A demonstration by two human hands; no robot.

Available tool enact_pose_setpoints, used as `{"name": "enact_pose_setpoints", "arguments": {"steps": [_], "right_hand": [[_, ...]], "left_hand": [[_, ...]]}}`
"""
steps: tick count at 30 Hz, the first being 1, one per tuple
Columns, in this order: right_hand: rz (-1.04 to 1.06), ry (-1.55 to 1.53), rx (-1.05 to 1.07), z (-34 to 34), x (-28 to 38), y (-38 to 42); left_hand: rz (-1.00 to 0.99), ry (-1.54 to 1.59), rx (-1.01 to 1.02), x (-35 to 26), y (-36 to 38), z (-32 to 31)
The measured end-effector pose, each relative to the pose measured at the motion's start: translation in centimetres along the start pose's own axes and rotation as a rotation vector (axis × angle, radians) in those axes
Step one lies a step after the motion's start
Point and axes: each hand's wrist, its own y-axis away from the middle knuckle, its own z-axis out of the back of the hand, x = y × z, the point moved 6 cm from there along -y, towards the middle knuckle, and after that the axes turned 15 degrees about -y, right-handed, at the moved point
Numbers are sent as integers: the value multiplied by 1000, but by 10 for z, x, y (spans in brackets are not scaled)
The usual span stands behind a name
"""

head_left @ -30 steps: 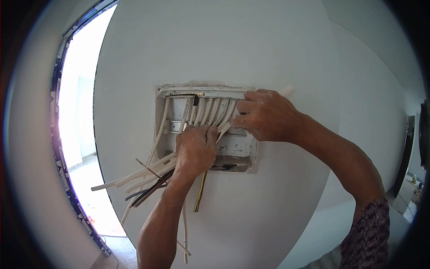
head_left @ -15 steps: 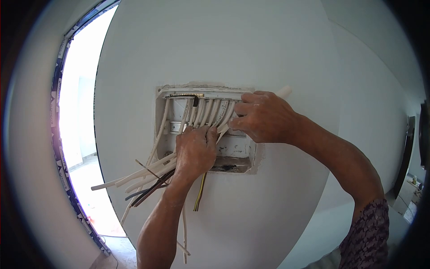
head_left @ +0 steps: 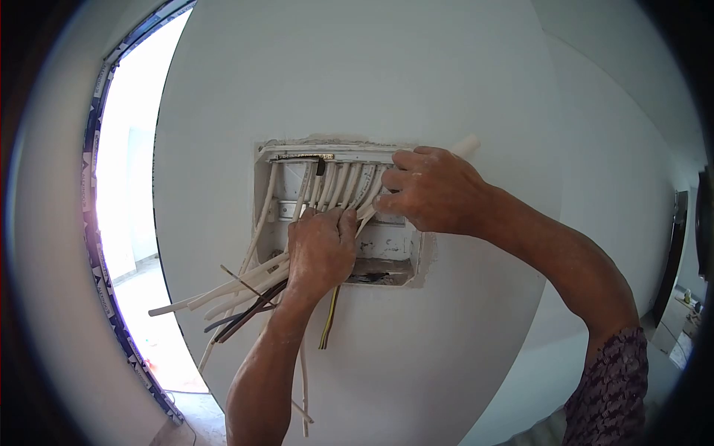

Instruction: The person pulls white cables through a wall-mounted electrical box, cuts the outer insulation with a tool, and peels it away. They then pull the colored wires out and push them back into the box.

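At frame centre, the left hand (head_left: 321, 249) closes its fingers around a bundle of white cables (head_left: 338, 186). The right hand (head_left: 431, 189), just to its right, pinches one cable end. The pale cables fan down from the recessed wall box (head_left: 387, 241), spilling lower left.

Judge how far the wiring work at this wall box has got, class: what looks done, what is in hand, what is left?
Done: the wall box sits recessed in the white wall, and white cables enter through its top. In hand: the left hand grips a cable bundle; the right hand holds cables at the upper right. Left: loose ends hang outside, unconnected; no cover fitted.
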Motion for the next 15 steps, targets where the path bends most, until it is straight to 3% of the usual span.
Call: {"name": "enact_pose_setpoints", "arguments": {"steps": [12,15], "right_hand": [[65,39,-36,2,0,0],[-2,41,28,0,-1,-1]], "left_hand": [[-2,-3,-6,0,0,0],[21,-41,49,0,0,-1]]}}
